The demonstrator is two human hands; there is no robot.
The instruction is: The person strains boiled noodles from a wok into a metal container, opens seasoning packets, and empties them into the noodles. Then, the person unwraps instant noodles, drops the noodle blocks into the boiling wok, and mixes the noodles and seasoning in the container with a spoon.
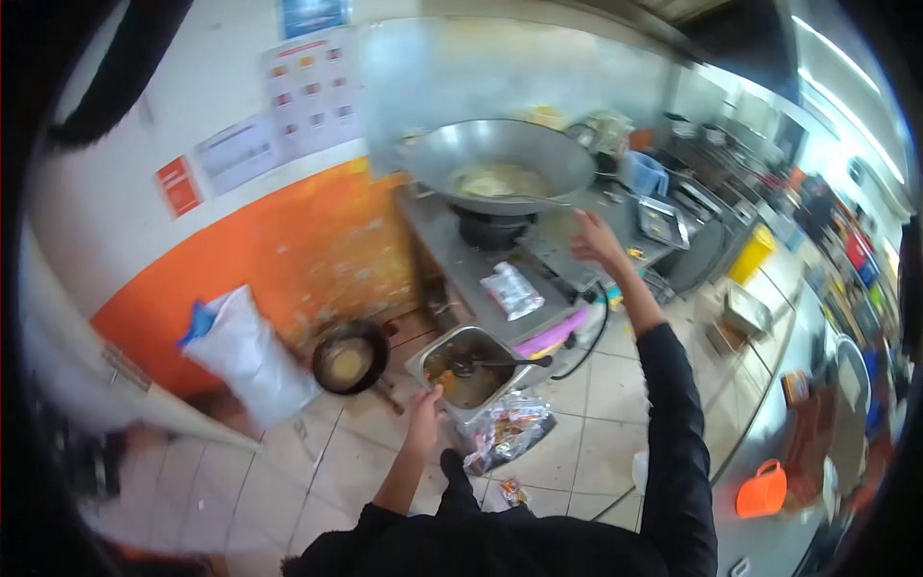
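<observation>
My left hand (pixel 425 419) is closed on the near left rim of a rectangular steel pan (pixel 415 365). In that pan a dark-handled ladle (pixel 514 363) rests in some liquid with food bits. My right hand (pixel 598 240) is raised by the right side of a large wok (pixel 433 168), its fingers loosely apart. A thin utensil handle (pixel 538 199) lies across the wok's near rim, ending close to my right fingertips; I see no grip on it. Pale oil or food (pixel 500 180) sits at the bottom of the wok, which stands on a dark burner (pixel 490 229).
A silver packet (pixel 512 290) lies on the steel counter (pixel 461 260). On the floor are a black frying pan (pixel 348 361), a white sack (pixel 245 356) and an open bag of wrappers (pixel 514 428). A black hose (pixel 596 341) hangs at the counter's edge. An orange jug (pixel 762 492) stands on the right.
</observation>
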